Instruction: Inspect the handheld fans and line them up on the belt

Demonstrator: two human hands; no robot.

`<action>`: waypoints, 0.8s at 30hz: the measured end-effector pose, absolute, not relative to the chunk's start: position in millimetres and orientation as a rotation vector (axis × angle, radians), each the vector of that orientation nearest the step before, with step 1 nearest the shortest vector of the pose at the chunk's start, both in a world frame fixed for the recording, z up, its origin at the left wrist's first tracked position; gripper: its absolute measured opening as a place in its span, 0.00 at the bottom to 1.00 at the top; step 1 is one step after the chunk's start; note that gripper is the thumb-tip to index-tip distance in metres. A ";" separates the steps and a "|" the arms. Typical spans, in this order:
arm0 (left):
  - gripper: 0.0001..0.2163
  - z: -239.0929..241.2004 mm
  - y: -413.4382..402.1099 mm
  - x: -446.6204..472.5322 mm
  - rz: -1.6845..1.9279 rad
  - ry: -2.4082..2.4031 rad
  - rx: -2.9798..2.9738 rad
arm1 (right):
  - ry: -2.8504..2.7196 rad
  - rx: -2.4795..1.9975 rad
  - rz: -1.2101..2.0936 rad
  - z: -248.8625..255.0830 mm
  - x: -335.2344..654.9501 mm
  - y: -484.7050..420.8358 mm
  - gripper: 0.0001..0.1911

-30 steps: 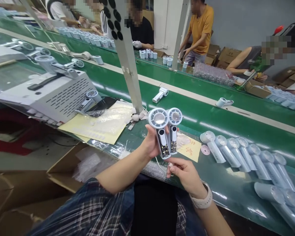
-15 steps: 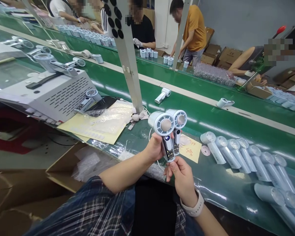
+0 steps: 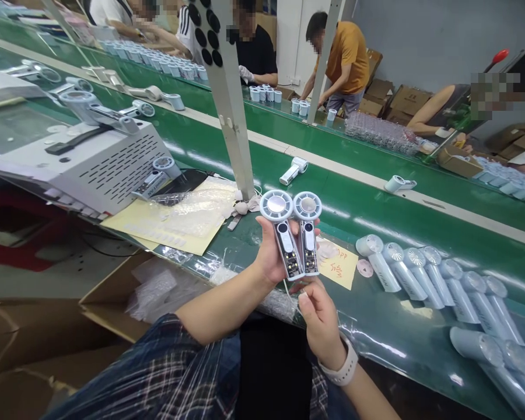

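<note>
My left hand (image 3: 266,256) grips two handheld fans (image 3: 285,242) upright at frame centre, handles down; my right hand (image 3: 321,318), fingers loosely curled and empty, sits just beneath them.

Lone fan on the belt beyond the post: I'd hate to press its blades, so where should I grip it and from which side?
Probably by the straight handle of the lone fan, from above on the near side, fingers across its narrow width. It lies flat on the belt with the handle angled toward you and the round head farther away, nothing touching it.
</note>
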State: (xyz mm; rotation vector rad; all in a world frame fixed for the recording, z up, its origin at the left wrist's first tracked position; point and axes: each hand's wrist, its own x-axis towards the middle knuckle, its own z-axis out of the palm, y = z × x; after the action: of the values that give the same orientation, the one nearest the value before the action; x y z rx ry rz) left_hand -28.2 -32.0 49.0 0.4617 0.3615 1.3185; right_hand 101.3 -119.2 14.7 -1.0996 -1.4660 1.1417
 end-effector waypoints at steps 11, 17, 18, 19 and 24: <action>0.36 43.1 -40.3 -25.9 1.371 0.336 0.749 | -1.114 -1.188 1.333 4.6 101.7 -117.1 0.21; 0.33 47.6 -36.0 -31.3 1.473 0.337 0.707 | -1.392 -1.116 1.097 15.0 100.8 -119.8 0.16; 0.32 50.5 -32.0 -36.6 1.563 0.356 0.688 | -1.470 -1.100 1.015 17.7 104.8 -118.7 0.17; 0.31 53.3 -27.9 -42.9 1.658 0.384 0.673 | -1.552 -1.104 0.947 19.5 110.3 -115.8 0.17; 0.30 54.4 -24.8 -70.2 1.668 0.494 0.695 | -1.882 -1.540 0.357 4.8 145.6 -67.0 0.15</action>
State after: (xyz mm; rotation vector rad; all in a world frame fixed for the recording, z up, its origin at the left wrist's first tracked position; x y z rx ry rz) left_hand -70.2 -24.8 54.4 0.6950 0.4937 1.6681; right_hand 145.6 -67.0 4.8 -1.5403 -1.8817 0.3565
